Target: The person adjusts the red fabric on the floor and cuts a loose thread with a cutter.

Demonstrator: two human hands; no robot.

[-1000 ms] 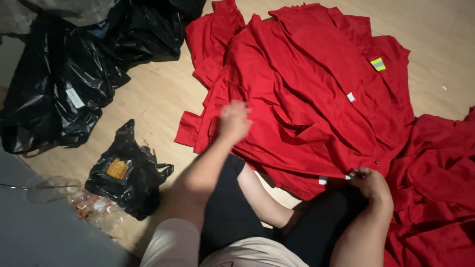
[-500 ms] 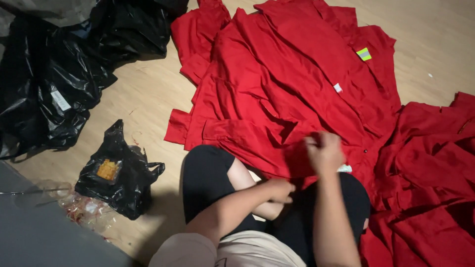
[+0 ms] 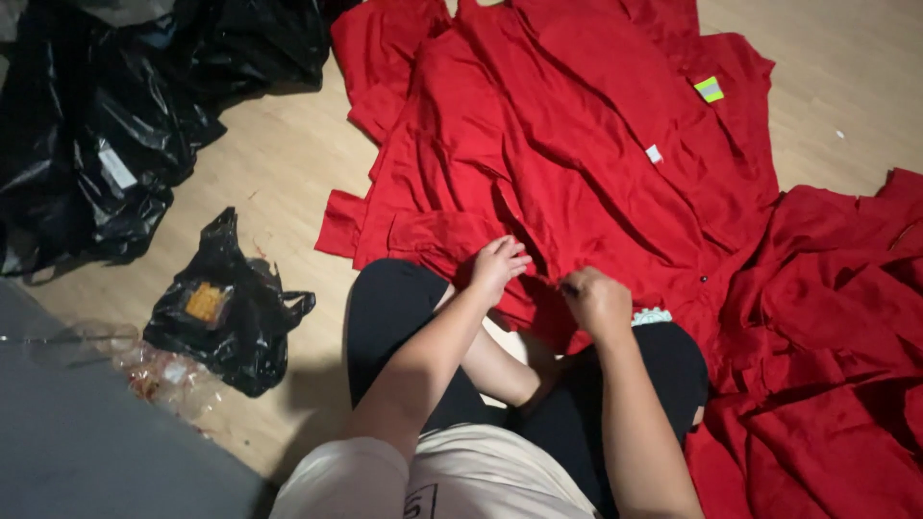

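The red cloth (image 3: pixel 577 163) is lying flat on the floor (image 3: pixel 279 183). The left hand (image 3: pixel 497 267) and right hand (image 3: pixel 598 303) are both pinching its near edge, fingers curled tight.

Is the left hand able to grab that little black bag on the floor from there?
Probably yes: the left hand rests on the red cloth, and only bare floor lies toward the small black bag.
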